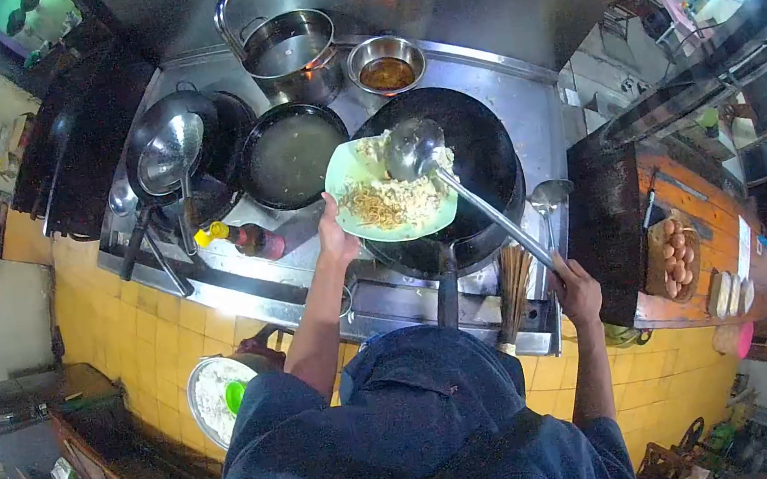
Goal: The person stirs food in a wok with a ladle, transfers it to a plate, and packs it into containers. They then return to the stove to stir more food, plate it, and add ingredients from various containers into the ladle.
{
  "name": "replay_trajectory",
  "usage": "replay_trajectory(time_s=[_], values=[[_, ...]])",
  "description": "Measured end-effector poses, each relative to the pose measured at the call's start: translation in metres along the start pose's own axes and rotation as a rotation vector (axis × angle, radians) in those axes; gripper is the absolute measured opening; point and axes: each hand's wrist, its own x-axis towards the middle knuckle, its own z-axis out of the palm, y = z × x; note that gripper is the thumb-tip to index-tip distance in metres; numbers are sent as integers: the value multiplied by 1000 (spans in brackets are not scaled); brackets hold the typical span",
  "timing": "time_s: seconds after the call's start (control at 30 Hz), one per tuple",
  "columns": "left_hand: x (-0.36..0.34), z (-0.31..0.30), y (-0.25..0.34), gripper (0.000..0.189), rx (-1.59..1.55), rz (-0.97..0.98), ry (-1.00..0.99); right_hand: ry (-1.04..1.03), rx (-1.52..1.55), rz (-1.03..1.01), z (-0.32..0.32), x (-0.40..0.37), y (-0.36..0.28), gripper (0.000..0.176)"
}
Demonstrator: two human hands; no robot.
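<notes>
A pale green plate (pixel 359 159) bearing noodles (pixel 378 205) mixed with whitish bits is held up over the left side of a large black wok (pixel 476 126). My left hand (pixel 336 240) grips the plate by its near left edge, the fingers partly hidden under it. With my right hand (pixel 578 290) I hold the end of a long metal handle. At its far end, the bowl of the ladle (pixel 414 148) is over the plate, at the food; whether it touches cannot be made out. The wok's own handle (pixel 448 294) points toward my body.
Left of the wok are a black pan of liquid (pixel 295 157), a strainer (pixel 172 154) on another wok and a sauce bottle (pixel 257 241). Behind stand a steel pot (pixel 290 55) and a steel bowl (pixel 387 65). A bamboo brush (pixel 513 289) lies right; eggs (pixel 676 257) fill a basket.
</notes>
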Motion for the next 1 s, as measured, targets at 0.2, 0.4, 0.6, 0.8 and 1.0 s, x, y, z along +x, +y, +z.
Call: replay_trajectory(time_s=[0.2, 0.4, 0.6, 0.8, 1.0], values=[[6, -11, -7, 63, 7, -2, 34, 42, 1, 7, -9, -6, 7, 47], [6, -9, -5, 61, 41, -11, 53, -74, 97, 138, -23, -12, 3, 44], [5, -7, -4, 63, 86, -13, 41, -78, 386, 108, -12, -17, -9, 45], [6, 8, 7, 59, 56, -32, 76, -169, 399, 98, -7, -6, -24, 45], [3, 8, 6, 61, 24, -18, 44, -287, 325, 156, -30, -6, -21, 43]])
